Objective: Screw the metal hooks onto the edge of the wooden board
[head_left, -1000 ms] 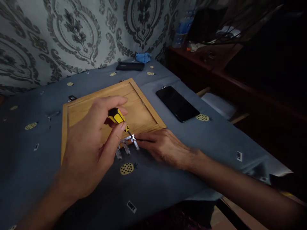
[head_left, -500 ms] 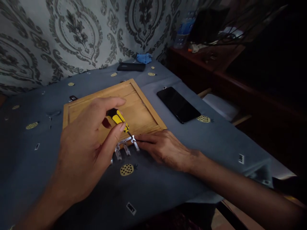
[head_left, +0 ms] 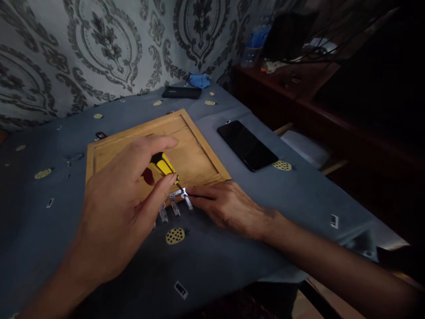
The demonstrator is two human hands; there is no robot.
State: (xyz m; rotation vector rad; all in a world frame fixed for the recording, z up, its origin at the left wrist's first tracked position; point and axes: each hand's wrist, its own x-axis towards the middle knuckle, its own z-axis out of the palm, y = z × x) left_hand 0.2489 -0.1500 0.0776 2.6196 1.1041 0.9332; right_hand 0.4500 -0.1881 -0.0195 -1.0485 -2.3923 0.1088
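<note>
The gap between the left hand [head_left: 122,201] and the right hand [head_left: 229,206] is tight: a screwdriver [head_left: 163,165] slants through it down to a shiny pronged strip [head_left: 175,207], whose prongs jut toward the wearer. Nearer than both hands, open table [head_left: 215,261] runs between the forearms. Beyond them, the raised frame of a wooden board [head_left: 186,128] makes a low ledge to cross. Ahead of the right hand, a lane of cloth passes between board and phone [head_left: 247,145]. Left of the left hand lies broad room, interrupted by a small blurred item [head_left: 73,157].
</note>
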